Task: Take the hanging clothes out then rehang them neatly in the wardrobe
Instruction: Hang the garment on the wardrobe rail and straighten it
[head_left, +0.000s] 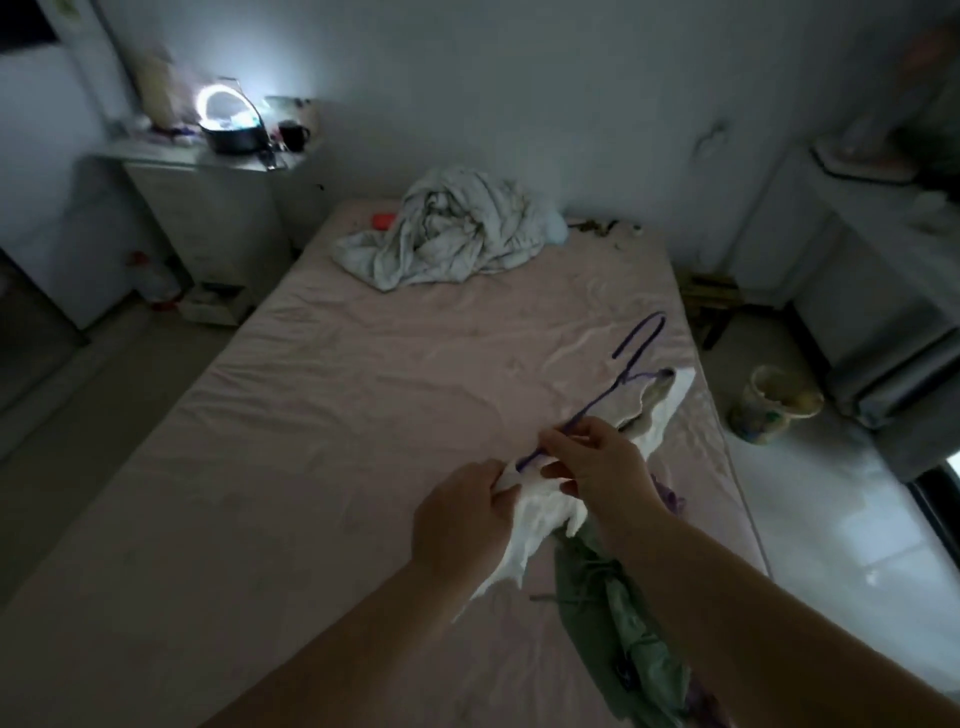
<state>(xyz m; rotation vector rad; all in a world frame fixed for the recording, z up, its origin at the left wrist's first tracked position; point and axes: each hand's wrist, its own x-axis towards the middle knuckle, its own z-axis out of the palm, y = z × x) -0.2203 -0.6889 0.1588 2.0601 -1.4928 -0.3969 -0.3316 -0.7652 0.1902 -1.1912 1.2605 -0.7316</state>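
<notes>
Hands meet just below the centre of the frame, over a bed covered by a pink sheet (322, 415). The left hand (462, 519) has its fingers curled round a bunch of a white garment (535, 519), gripping the cloth near its upper edge. The right hand (597, 462) pinches a thin purple hanger (597, 405) between thumb and fingers at the lower part of the wire; the hanger slants up toward the right, its hook ending in the middle right of the frame. The white garment is partly on the hanger: one end runs along the wire to a point near the hook, the rest hangs down between the 2 hands. Below the right forearm, in the lower right of the frame, a green garment (613, 623) lies in a heap with some purple cloth (670, 499) beside it on the sheet. At the far end of the bed, upper centre, sits a crumpled grey-white quilt (457, 228). In the upper left a lit ring lamp (223, 106) stands on a white cabinet (208, 208). A small bin (774, 405) stands on the floor at the right of the bed.
</notes>
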